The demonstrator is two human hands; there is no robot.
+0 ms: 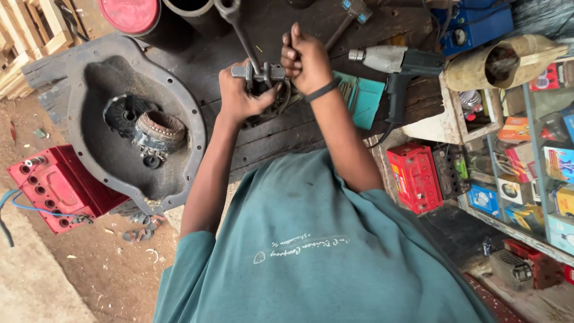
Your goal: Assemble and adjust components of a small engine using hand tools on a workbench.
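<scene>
My left hand (242, 94) is closed around the crossbar of a grey metal tool (260, 73), whose long handle (236, 27) slants up and away to the left. Beneath the tool sits a dark round machine part (276, 101) on a black wooden bench (287, 128). My right hand (305, 58), with a black band on the wrist, is clenched in a fist right by the crossbar's right end. What the fingers of that fist grip is hidden.
A grey electric drill (397, 63) and a hammer (353, 12) lie right of the hands. A large grey housing cover (89, 101) holds a wound coil part (158, 131) on the left. Red batteries (57, 185) (415, 176) stand on the ground. A glass cabinet (526, 161) holds boxes.
</scene>
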